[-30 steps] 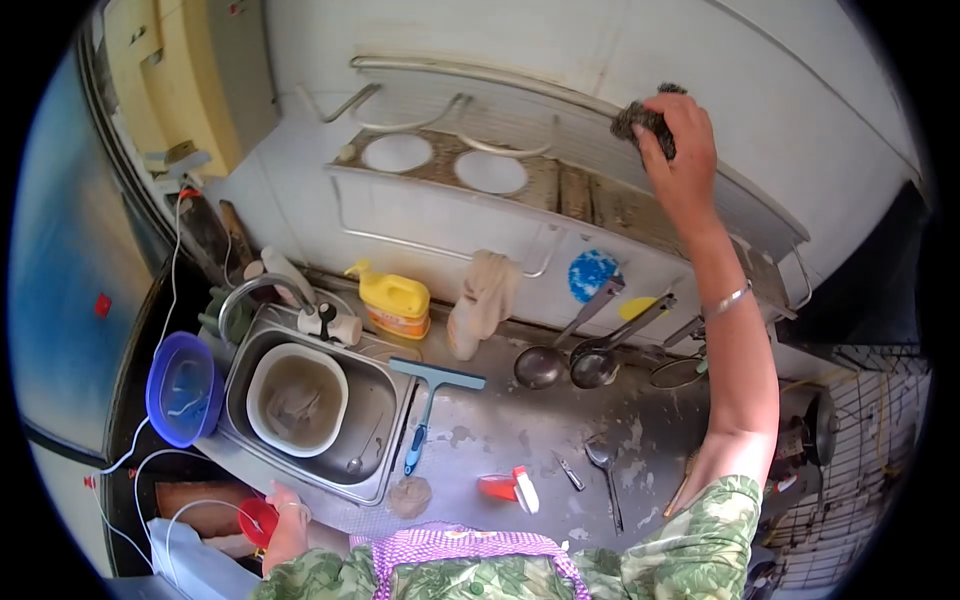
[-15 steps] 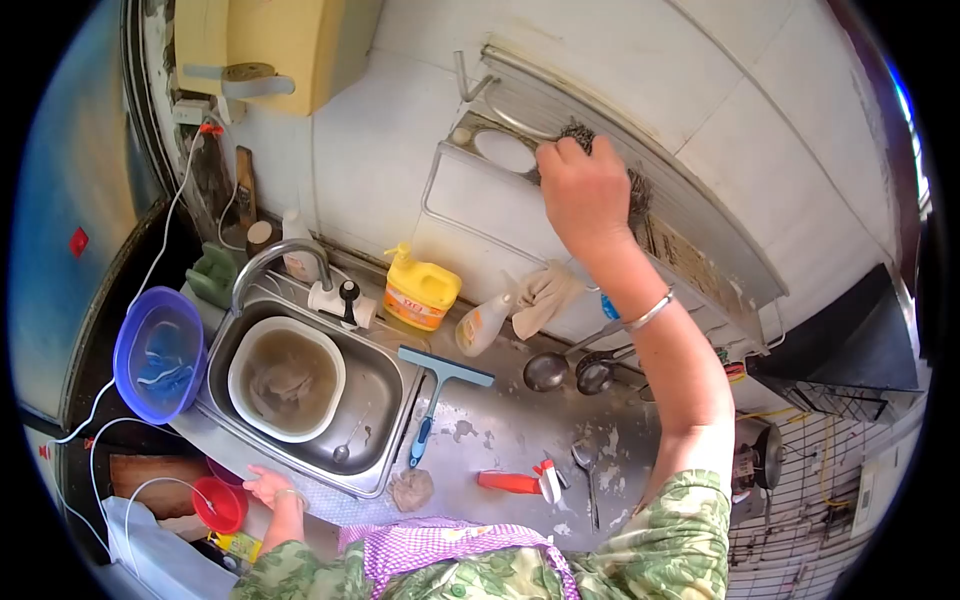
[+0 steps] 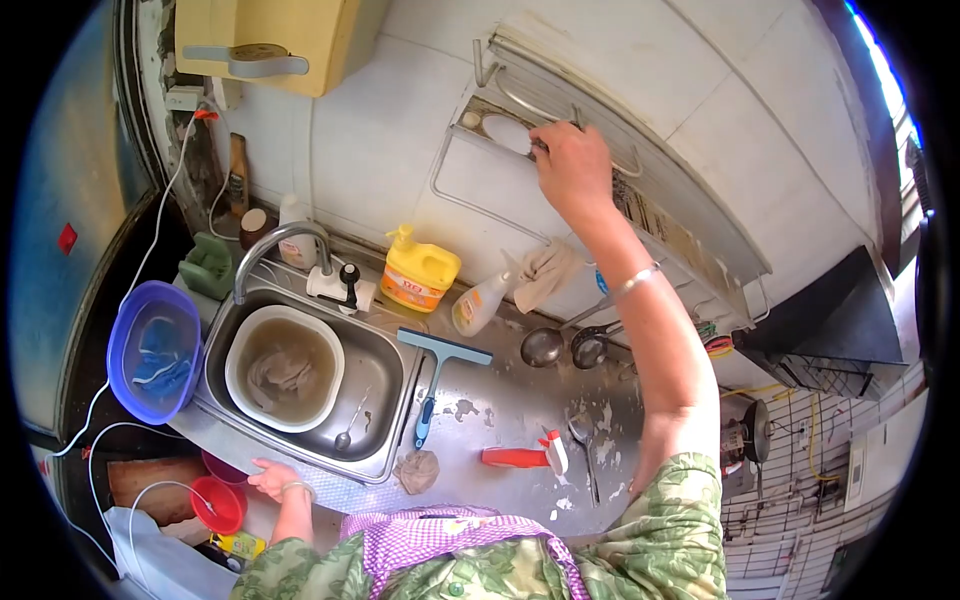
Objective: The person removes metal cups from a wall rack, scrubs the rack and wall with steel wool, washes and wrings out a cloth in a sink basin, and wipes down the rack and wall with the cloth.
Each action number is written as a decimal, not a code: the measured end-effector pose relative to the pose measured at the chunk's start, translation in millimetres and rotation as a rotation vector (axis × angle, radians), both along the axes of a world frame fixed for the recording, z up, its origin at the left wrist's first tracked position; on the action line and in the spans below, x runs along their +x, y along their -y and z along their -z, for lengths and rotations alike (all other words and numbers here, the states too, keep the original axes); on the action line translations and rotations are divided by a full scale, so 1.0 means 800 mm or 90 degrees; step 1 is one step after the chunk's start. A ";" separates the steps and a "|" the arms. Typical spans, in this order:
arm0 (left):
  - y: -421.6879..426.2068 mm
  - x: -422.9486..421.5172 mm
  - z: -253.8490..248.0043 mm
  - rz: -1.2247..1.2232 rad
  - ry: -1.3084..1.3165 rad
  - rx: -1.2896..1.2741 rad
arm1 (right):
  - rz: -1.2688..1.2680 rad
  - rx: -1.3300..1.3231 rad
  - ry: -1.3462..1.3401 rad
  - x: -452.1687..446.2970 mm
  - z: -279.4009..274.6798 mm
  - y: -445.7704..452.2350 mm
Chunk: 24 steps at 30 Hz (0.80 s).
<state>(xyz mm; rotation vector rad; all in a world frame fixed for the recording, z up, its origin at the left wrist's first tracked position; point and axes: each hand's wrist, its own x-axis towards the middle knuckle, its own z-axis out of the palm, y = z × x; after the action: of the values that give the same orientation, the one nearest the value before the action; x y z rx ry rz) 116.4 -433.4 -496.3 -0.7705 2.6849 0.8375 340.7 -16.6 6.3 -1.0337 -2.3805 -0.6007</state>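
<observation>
My right hand (image 3: 575, 170) reaches up to the metal wall rack (image 3: 690, 240), its fingers closed round a dark scouring pad that is mostly hidden, near the rack's round hole. My left hand (image 3: 272, 480) is low beside the counter's front edge, fingers apart and holding nothing. Near it are a red cup (image 3: 218, 505) and the steel sink (image 3: 375, 400). In the sink stands a white basin (image 3: 238, 365) of murky water with a cloth in it. A blue squeegee (image 3: 445, 346) and a crumpled rag (image 3: 416, 471) lie on the counter right of the sink.
A purple basin (image 3: 118, 345) stands left of the sink. Behind the counter are a yellow jug (image 3: 420, 275), a spray bottle (image 3: 480, 305) and hanging ladles (image 3: 542, 347). A red spray head (image 3: 515, 457) and a spoon (image 3: 590, 462) lie on the counter. A yellow cabinet (image 3: 270, 30) hangs upper left.
My right hand has moved left along the rack with the scouring pad. My left hand has stayed low by the counter edge. The view has shifted.
</observation>
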 end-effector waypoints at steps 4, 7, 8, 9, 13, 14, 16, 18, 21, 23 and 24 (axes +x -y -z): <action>-0.001 0.001 -0.008 0.015 -0.002 -0.006 | -0.041 -0.011 0.056 0.012 0.001 0.006; 0.001 0.003 -0.001 0.001 -0.014 0.009 | -0.013 -0.018 0.204 0.039 -0.012 0.005; 0.003 -0.001 0.002 0.014 -0.021 0.016 | 0.026 -0.020 0.258 0.042 -0.018 0.009; 0.006 0.001 0.006 0.026 -0.025 0.025 | 0.063 -0.022 0.316 0.040 -0.020 0.013; 0.009 0.002 0.008 0.021 -0.025 0.057 | 0.122 -0.012 0.164 0.009 -0.007 0.012; 0.009 0.005 0.002 0.017 -0.022 0.045 | 0.099 -0.036 0.097 0.001 -0.004 0.002; 0.005 0.006 -0.012 0.017 -0.019 0.018 | 0.060 -0.059 0.017 -0.012 -0.002 -0.007; 0.005 0.003 -0.007 0.005 -0.017 0.024 | 0.037 -0.058 -0.011 -0.021 0.002 -0.009; 0.005 0.006 0.003 0.013 -0.024 0.038 | -0.048 -0.076 0.028 0.019 -0.001 -0.017; 0.012 -0.002 0.010 0.032 -0.030 0.051 | 0.097 -0.007 0.179 0.031 0.003 0.000; 0.014 -0.002 0.018 0.039 -0.024 0.062 | 0.170 0.030 0.257 0.033 0.002 0.007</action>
<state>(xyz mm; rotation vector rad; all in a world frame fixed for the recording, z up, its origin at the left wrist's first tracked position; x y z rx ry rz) 114.9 -444.7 -510.8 -0.6536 2.6629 0.9682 367.2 -21.9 5.0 -1.3249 -2.5658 -1.0420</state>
